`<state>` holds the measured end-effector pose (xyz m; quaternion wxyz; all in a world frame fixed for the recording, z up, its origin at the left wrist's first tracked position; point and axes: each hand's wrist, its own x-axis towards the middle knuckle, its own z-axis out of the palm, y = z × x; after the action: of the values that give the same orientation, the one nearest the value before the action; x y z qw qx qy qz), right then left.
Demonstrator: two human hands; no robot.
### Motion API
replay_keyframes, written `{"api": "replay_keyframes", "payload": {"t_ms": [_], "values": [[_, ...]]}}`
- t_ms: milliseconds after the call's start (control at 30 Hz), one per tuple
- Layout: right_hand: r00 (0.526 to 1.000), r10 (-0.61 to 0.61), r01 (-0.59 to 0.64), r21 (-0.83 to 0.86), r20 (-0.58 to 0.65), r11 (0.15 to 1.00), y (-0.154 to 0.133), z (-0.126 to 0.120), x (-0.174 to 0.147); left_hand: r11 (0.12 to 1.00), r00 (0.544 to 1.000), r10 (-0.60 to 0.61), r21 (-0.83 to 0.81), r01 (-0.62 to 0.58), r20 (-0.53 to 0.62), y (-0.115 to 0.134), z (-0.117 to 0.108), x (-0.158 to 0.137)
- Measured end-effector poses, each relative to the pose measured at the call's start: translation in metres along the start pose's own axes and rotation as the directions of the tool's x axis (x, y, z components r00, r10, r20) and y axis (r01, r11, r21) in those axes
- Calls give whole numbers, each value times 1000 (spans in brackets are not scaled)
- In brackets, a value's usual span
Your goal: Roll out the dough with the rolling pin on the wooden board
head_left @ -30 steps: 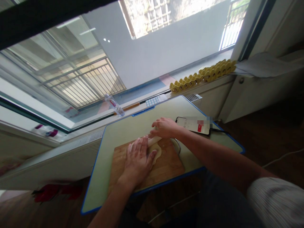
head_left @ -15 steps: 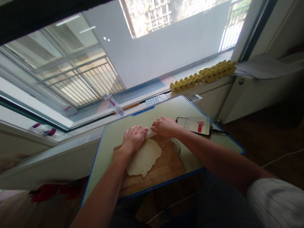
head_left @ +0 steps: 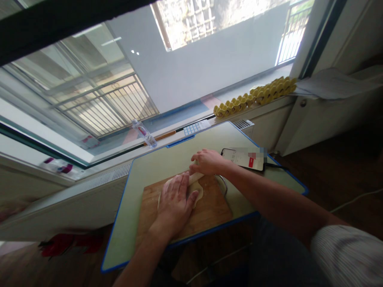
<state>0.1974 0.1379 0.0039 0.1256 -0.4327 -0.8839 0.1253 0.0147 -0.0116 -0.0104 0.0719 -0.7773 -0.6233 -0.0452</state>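
Observation:
A flat sheet of dough (head_left: pixel 197 190) lies on a wooden cutting board (head_left: pixel 215 203), largely covered by my left hand (head_left: pixel 176 195). That hand rests palm down over the dough, its fingers stretched out and thumb spread. A pale rolling pin (head_left: pixel 196 177) runs slantwise across the dough's far side. My right hand (head_left: pixel 207 161) curls around the pin's right end; the left fingertips reach close to the pin, and whether they touch it I cannot tell.
The board sits on a light green table (head_left: pixel 143 167) with a blue edge. To the right lies a phone (head_left: pixel 242 158) with a cable. Along the windowsill are a plastic bottle (head_left: pixel 144 134), a calculator-like keypad (head_left: pixel 192 128) and yellow egg trays (head_left: pixel 254 97).
My left hand has moved from the pin nearer to me, flat onto the dough. The pin's visible part has shifted slightly toward me; my right hand stays at its end.

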Motion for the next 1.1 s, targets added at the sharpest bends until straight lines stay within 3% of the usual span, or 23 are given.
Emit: {"api": "replay_keyframes", "payload": {"t_ms": [167,400,700,900,1100], "values": [[1000,4,-4,6,-3,1000,1,0,0,1000,1000,16,-22,-15,19,2,-1,-6],[1000,8,-8,-20,-3,1000,1,2,2,992,982,-118,-21,122,150,-19,-5,42],[1000,-7,6,-64,-13,998,0,0,0,996,983,-94,22,92,158,-48,2,88],[1000,0,-1,-41,-7,999,0,0,1,998,994,-62,-13,63,91,-43,4,75],[1000,14,-14,-12,1,1000,-1,-1,1,998,996,-58,-8,58,68,-17,-3,37]]}}
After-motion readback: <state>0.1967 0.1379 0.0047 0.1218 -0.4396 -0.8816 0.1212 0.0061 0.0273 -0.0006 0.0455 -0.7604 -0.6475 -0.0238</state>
